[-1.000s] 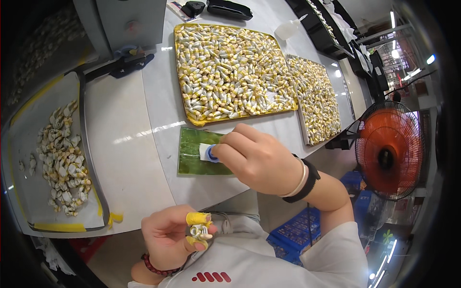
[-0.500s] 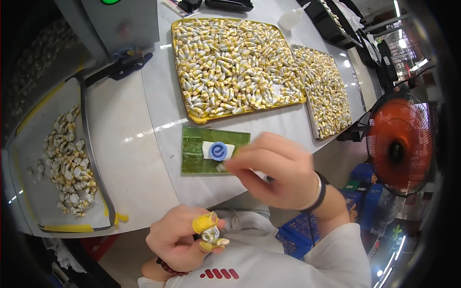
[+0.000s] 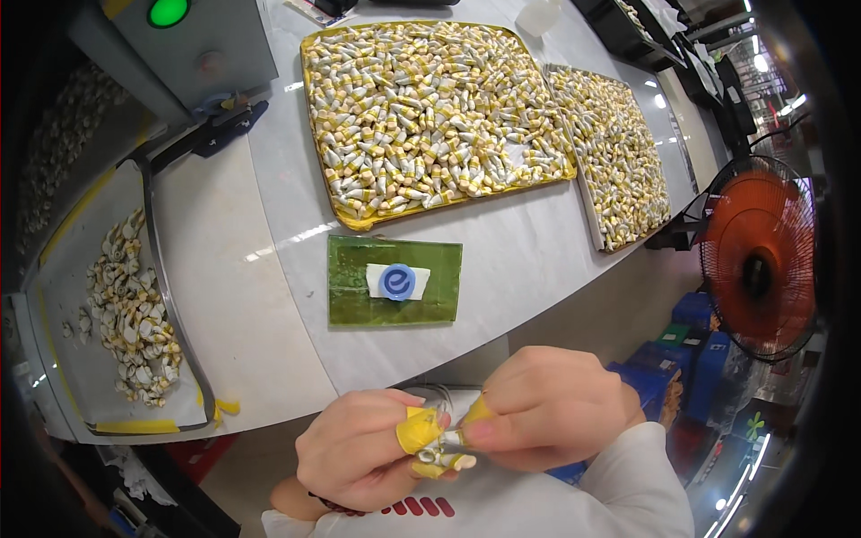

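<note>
Low in front of my shirt, my left hand (image 3: 359, 453) is closed around small white-and-yellow wrapped pieces (image 3: 429, 455); one pale tip (image 3: 463, 462) sticks out. Yellow tape wraps its fingertips. My right hand (image 3: 560, 408) meets it from the right, thumb and forefinger pinched on a small white bit (image 3: 451, 438) right beside those pieces. Yellow tape covers a right fingertip too. The fingers partly hide the contact. Beyond the hands, a green glass plate (image 3: 350, 309) lies on the table, bearing a white strip (image 3: 420, 288) and a round blue disc (image 3: 396, 282).
A large yellow-edged tray (image 3: 368, 221) full of similar pieces lies behind the plate, with a second full tray (image 3: 594, 226) to its right. A dark-rimmed tray (image 3: 199, 381) at left holds a looser pile. A grey box (image 3: 220, 58), an orange fan (image 3: 758, 269) and blue crates (image 3: 641, 386) stand around.
My right hand has moved from beside the green plate down to my left hand, where its fingers now pinch. The left hand has shifted slightly right. The view has shifted a little.
</note>
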{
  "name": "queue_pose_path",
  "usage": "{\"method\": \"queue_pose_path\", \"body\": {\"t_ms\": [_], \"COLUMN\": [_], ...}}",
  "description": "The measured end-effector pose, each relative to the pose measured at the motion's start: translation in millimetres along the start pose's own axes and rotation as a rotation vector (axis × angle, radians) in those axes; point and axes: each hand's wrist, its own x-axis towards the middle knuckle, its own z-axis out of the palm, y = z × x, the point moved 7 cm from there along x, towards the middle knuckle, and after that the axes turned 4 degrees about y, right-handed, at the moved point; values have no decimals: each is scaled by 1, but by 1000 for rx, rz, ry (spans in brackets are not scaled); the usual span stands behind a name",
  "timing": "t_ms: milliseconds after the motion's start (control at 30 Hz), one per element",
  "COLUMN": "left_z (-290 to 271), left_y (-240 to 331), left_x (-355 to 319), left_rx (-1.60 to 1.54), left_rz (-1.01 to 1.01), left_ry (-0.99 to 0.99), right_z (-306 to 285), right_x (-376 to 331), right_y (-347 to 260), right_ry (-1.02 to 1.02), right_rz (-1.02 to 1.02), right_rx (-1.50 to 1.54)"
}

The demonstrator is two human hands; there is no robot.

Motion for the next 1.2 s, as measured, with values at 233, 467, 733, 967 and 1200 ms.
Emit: {"method": "queue_pose_path", "body": {"t_ms": [233,467,733,967,1200], "left_z": [5,7,8,11,19], "left_y": [16,24,20,10,-21], "left_x": [6,10,6,13,-3], "left_rx": [77,145,132,136,-506], "left_rz": [84,165,147,130,-574], "left_ry": [-117,-149,-81,-1,-202], "right_z": [-1,-3,-4,-5,-10], "right_x": [-2,0,-1,-5,0], "right_y": [2,-2,-4,-3,11], "right_ry": [22,23,-10,39,36], "right_rz": [-5,-17,-46,75,116], "right_rx": [-11,5,43,-59,135]}}
